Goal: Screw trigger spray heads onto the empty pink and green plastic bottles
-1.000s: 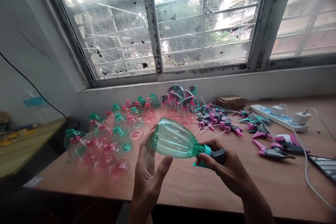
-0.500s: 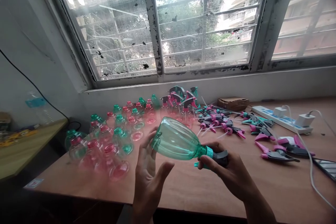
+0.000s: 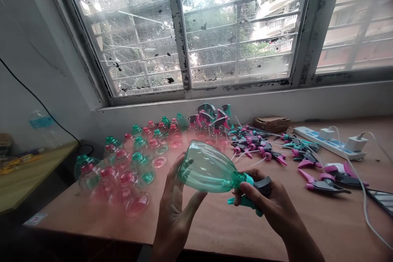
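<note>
A clear green bottle (image 3: 208,170) lies tilted on its side in the air above the table, its base to the left. My left hand (image 3: 178,213) cradles the base end, fingers behind it and thumb along its underside. At the neck, my right hand (image 3: 270,202) grips a trigger spray head (image 3: 260,186) in black and teal. The teal collar of the head sits against the bottle's neck, and its teal trigger points down and left. How far the collar is screwed on I cannot tell.
Open pink bottles (image 3: 127,190) and green bottles (image 3: 143,168) stand at the left. Pink bottles with spray heads (image 3: 219,125) stand by the window. Loose spray heads (image 3: 267,151) lie at the right, near a power strip (image 3: 331,143), a white cable (image 3: 365,200) and a cardboard piece (image 3: 272,123).
The bottle has shifted slightly down and right with both hands. The spray head has turned, so more of its teal trigger shows. My left thumb has come up against the bottle.
</note>
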Demonstrator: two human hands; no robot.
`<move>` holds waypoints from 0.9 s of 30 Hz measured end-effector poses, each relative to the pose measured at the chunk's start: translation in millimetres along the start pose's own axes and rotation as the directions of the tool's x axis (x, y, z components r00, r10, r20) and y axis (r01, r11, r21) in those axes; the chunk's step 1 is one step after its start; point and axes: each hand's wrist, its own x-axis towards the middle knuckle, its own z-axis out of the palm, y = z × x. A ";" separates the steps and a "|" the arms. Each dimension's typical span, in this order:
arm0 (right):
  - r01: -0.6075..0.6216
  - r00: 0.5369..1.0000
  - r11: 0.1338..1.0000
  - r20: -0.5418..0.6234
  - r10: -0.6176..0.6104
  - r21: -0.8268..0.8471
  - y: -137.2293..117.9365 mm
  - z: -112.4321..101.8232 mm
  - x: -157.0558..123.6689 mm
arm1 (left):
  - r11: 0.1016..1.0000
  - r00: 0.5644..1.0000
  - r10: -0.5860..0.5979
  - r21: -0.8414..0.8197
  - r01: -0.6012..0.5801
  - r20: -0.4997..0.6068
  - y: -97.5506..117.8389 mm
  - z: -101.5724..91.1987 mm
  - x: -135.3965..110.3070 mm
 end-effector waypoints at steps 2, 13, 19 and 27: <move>0.013 1.000 1.000 -0.006 -0.013 -0.024 -0.7 0.8 -0.1 | 0.999 0.999 -0.035 -0.019 0.035 -0.017 1.7 5.0 -3.1; 0.008 1.000 1.000 -0.017 -0.008 -0.019 -1.9 1.7 -1.1 | 1.000 0.997 0.013 0.009 -0.012 -0.076 1.9 12.1 1.6; 0.017 0.995 0.997 -0.093 -0.024 -0.071 -4.2 0.7 -2.4 | 0.996 1.000 -0.008 0.086 0.009 -0.019 -3.7 9.5 0.2; 0.001 0.999 0.998 -0.047 -0.004 -0.070 -3.6 1.7 -1.5 | 0.998 0.990 -0.067 -0.009 0.066 -0.122 5.9 22.6 1.7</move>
